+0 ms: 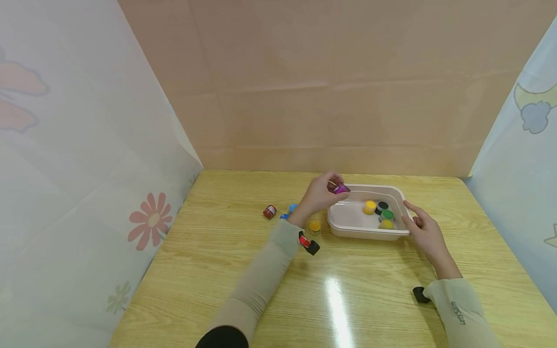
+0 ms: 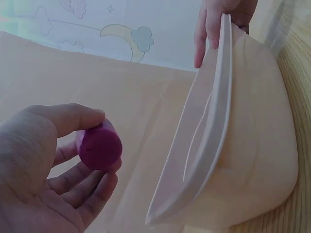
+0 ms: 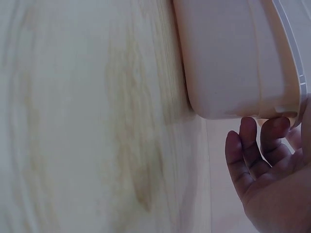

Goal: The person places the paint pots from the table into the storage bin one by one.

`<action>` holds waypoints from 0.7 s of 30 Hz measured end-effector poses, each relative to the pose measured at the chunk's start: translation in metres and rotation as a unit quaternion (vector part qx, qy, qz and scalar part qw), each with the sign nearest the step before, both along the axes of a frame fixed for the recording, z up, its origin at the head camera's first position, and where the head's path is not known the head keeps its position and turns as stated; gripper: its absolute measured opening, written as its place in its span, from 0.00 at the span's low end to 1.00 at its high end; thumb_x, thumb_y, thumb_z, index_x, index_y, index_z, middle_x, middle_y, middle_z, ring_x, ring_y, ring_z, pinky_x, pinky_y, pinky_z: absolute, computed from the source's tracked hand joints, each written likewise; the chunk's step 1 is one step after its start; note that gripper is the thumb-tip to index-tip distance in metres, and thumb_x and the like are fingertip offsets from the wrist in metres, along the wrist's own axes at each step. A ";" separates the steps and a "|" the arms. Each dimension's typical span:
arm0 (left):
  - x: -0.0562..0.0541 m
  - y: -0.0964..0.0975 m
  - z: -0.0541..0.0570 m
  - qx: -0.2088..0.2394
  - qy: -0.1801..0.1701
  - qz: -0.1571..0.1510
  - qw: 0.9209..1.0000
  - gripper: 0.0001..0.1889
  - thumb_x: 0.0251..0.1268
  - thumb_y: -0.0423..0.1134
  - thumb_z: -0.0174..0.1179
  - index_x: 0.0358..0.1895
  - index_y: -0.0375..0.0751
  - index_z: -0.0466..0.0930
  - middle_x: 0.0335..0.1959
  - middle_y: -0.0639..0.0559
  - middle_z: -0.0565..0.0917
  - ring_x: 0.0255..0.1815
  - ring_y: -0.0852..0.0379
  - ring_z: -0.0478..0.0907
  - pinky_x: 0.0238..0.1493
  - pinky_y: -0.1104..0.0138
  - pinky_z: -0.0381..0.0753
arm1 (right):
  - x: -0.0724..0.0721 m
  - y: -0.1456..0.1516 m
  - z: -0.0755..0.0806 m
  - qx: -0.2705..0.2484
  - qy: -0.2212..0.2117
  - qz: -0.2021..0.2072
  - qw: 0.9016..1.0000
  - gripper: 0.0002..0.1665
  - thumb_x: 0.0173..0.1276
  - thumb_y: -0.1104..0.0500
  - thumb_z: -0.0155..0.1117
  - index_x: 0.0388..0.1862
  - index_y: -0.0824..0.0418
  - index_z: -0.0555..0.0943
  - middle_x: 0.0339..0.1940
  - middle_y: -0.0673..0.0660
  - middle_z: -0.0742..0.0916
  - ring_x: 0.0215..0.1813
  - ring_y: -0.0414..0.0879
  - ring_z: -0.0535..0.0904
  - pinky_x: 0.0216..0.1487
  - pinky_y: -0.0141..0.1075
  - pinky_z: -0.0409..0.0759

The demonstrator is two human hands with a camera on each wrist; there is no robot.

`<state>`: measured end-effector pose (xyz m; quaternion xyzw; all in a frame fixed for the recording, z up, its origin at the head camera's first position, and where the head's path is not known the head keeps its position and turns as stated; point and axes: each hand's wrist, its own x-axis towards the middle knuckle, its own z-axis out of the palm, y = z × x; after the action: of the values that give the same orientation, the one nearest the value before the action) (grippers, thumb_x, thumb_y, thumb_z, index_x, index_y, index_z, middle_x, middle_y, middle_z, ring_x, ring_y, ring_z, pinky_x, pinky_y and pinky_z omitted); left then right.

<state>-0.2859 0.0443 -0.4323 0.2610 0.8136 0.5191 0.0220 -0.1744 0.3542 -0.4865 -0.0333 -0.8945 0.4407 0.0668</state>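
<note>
My left hand [image 1: 322,194] pinches a small purple paint pot [image 2: 100,147] between thumb and fingers. It is just above the left end of a pale pink plastic tub [image 1: 363,234]. At the tub's other end, my right hand [image 1: 428,237] grips the rim, fingers against the outer end wall in the right wrist view. Inside the tub, toward the right, sit a yellow-orange pot [image 1: 369,207], a black-lidded pot [image 1: 381,208], a green-lidded pot [image 1: 386,216] and a yellow pot [image 1: 386,224].
On the wooden table [image 1: 196,270], left of the tub, are a red pot [image 1: 270,211] lying tilted, two blue pots partly behind my left wrist, and a clear pot with a yellow-orange lid [image 1: 315,227]. A brown paper backdrop [image 1: 278,121] stands behind the table.
</note>
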 end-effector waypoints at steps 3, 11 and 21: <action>0.002 0.007 0.000 -0.007 0.006 -0.011 1.000 0.17 0.62 0.41 0.76 0.48 0.45 0.79 0.44 0.53 0.86 0.40 0.64 0.81 0.42 0.77 0.82 | 0.000 0.000 0.000 -0.002 -0.002 0.002 1.000 0.35 0.83 0.48 0.53 0.82 0.60 0.62 0.22 0.48 0.67 0.23 0.40 0.61 0.21 0.35 0.64; 0.007 0.024 -0.002 -0.033 0.010 -0.024 0.999 0.16 0.64 0.43 0.74 0.50 0.48 0.80 0.43 0.58 0.85 0.42 0.66 0.79 0.41 0.77 0.78 | 0.000 0.001 0.000 -0.004 -0.006 0.003 1.000 0.35 0.83 0.48 0.53 0.82 0.59 0.62 0.22 0.48 0.68 0.22 0.41 0.61 0.20 0.35 0.64; 0.008 0.049 -0.016 -0.021 -0.040 -0.073 0.996 0.16 0.68 0.37 0.70 0.55 0.42 0.78 0.47 0.53 0.84 0.43 0.67 0.81 0.46 0.79 0.81 | 0.000 0.000 0.000 -0.009 0.002 0.010 1.000 0.35 0.83 0.49 0.53 0.82 0.60 0.62 0.20 0.48 0.68 0.21 0.41 0.61 0.20 0.36 0.64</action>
<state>-0.2783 0.0937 -0.4481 0.2978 0.8014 0.5093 0.0981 -0.1745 0.3545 -0.4861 -0.0237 -0.8909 0.4492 0.0636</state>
